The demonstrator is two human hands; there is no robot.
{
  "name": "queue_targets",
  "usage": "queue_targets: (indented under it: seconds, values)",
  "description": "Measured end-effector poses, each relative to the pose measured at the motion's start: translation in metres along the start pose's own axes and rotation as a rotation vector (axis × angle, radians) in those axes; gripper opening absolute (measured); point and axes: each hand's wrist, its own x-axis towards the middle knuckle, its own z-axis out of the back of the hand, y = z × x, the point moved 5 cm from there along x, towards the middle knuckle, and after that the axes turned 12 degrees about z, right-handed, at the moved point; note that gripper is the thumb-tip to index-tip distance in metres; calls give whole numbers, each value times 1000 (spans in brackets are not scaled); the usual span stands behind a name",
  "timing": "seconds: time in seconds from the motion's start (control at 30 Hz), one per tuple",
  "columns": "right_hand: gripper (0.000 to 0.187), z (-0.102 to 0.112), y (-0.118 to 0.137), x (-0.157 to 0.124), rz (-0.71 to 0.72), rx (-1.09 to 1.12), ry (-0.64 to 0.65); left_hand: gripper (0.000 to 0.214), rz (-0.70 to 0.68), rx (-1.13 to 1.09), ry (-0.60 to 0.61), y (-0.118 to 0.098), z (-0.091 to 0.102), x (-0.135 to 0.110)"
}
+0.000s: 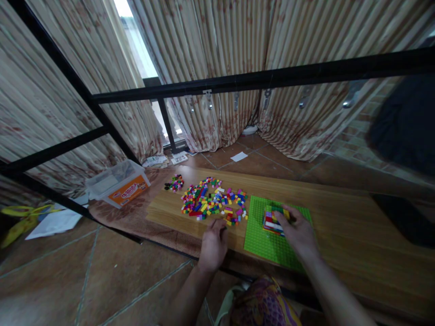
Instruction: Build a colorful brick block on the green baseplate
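A green baseplate (261, 242) lies on a low wooden board (340, 226). A small multicoloured brick build (272, 222) stands on the plate. My right hand (297, 231) rests on the build, its fingers curled over the right side and pressing a yellow brick (286, 213) at the top. My left hand (213, 244) sits at the board's front edge, fingers loosely curled, just below a spread of several loose coloured bricks (212, 201). Whether it holds a brick I cannot make out.
A small separate heap of bricks (174, 183) lies at the board's far left. A clear plastic tub with an orange label (118, 183) stands on the floor beside it. Black metal bars (258, 79) cross overhead, with curtains behind. Papers lie on the tiled floor.
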Motion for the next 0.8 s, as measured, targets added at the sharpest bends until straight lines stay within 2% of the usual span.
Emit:
queue_targets:
  seconds: [0.2,0.33,0.53,0.8]
  values:
    - [51,7,4,1,-41,101,-87,20,-1,79,-136,11,20,24]
    - [48,8,4,1,-34,127,-106,23,23,284,-240,19,32,35]
    - [46,10,-1,3,-59,177,-147,22,28,506,-248,18,32,43]
    - [41,16,-10,7,-31,227,-260,17,14,524,-229,11,35,45]
